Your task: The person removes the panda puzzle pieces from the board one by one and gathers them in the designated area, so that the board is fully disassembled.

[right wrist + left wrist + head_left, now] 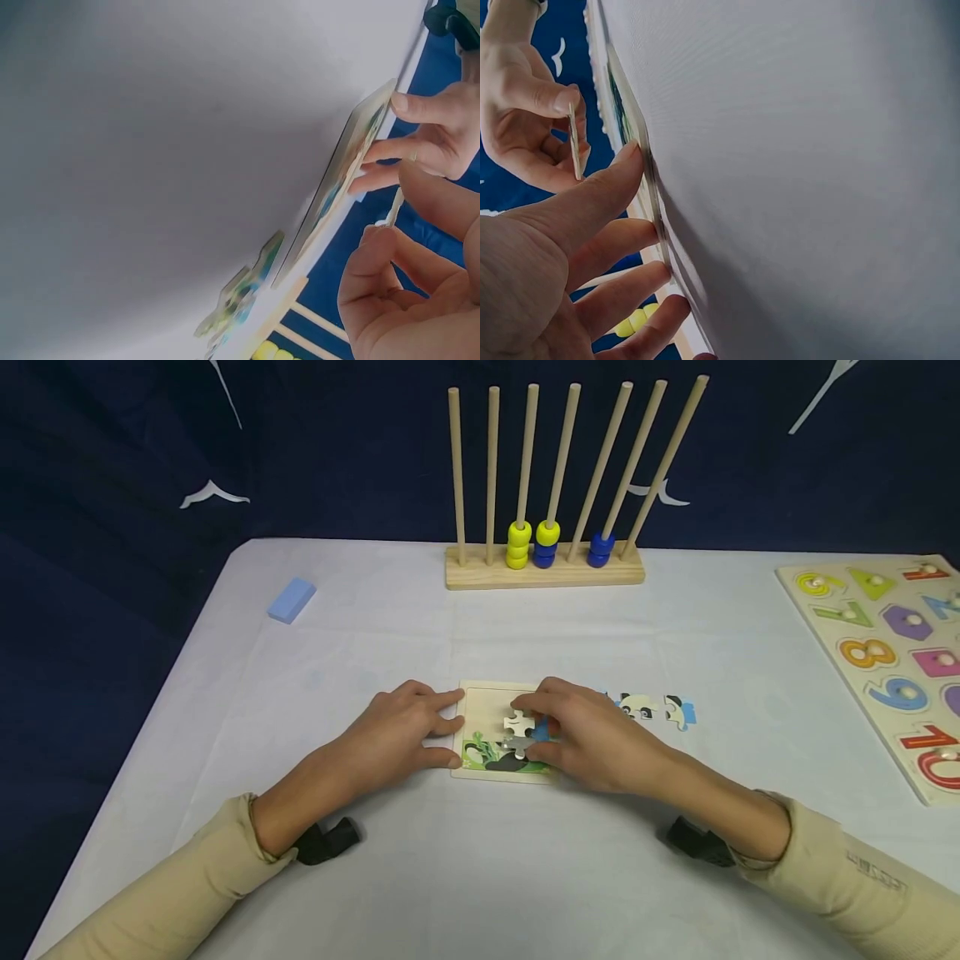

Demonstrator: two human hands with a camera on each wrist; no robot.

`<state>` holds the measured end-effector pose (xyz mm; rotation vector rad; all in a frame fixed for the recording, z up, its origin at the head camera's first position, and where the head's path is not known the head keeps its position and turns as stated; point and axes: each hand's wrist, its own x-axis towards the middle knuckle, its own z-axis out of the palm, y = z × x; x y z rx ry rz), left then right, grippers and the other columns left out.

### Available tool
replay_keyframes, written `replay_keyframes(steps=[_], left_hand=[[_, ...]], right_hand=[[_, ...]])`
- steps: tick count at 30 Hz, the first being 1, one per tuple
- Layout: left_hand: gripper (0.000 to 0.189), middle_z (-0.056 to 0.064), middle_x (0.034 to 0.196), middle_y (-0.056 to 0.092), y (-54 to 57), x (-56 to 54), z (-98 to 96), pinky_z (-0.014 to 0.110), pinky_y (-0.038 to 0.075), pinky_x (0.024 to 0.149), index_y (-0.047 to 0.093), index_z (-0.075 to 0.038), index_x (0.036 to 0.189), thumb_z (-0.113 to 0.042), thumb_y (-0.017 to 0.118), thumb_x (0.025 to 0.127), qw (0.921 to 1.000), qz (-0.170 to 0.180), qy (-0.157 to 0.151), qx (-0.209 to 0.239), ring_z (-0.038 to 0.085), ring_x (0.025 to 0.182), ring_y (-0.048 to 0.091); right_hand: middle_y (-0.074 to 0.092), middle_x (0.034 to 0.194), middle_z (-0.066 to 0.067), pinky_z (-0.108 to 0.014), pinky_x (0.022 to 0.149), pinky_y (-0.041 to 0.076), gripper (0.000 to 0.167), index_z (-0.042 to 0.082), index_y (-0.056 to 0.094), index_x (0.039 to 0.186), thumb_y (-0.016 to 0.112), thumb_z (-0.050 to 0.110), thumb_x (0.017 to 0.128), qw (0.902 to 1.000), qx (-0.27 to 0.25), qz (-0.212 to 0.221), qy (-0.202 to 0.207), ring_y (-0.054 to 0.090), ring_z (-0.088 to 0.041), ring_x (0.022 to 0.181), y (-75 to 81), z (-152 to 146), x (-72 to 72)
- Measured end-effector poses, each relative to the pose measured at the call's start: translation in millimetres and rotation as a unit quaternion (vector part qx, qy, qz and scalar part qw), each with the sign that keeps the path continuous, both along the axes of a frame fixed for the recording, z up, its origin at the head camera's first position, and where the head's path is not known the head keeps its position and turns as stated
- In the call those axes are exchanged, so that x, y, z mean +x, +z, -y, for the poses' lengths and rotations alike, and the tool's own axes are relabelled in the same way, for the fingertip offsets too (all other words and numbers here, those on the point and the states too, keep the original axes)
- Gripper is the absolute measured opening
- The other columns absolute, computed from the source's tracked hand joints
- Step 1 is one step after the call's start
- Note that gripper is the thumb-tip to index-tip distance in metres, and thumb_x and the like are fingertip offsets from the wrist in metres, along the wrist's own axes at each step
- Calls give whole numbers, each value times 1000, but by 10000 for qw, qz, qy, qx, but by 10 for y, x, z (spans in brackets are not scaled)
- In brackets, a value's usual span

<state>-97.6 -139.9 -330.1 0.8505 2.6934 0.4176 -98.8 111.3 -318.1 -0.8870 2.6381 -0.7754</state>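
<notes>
A square wooden puzzle board [487, 702] lies on the table, with green and black panda-picture pieces [506, 762] along its near side and bare wood beyond. My left hand [390, 731] touches the board's left edge with fingers and thumb spread, as the left wrist view also shows. Above the board my right hand [600, 739] pinches a white and grey puzzle piece [518, 732] between thumb and fingers. In the right wrist view that piece [395, 206] is seen edge-on, raised off the board. Loose puzzle pieces [678, 712] with panda parts lie to the right, partly hidden by the right hand.
A wooden peg stand [540, 578] with yellow and blue beads stands at the table's far edge. To the left lies a light blue block [292, 601]. A number-and-shape board [847, 610] reaches out of view on the right.
</notes>
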Motion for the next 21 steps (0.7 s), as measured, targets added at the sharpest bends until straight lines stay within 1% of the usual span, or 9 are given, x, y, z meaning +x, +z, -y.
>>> replay_keyframes(steps=[6,13,21], left_hand=[[53,9,146,50,1,-1,-22,54,46,94,69,-7,126,-33,82,81,10000,-44,33,76,33,127,48],[54,9,145,51,5,3,-37,54,46,93,69,-8,126,-32,83,80,10000,-37,61,67,33,127,48],[53,8,144,53,-12,4,-33,52,49,89,70,-9,125,-36,82,80,9996,-284,-10,-75,33,122,53]], right_hand=[[56,89,1,-30,67,44,46,4,66,124,81,9,81,9997,-239,-78,-79,51,-16,79,-2,-148,22],[58,91,3,-31,68,44,46,0,64,126,79,4,82,9991,-383,-134,-158,52,-15,79,11,-320,36],[59,95,4,-27,67,48,45,4,64,126,77,2,83,9982,-507,-19,-319,54,-10,78,37,-489,84]])
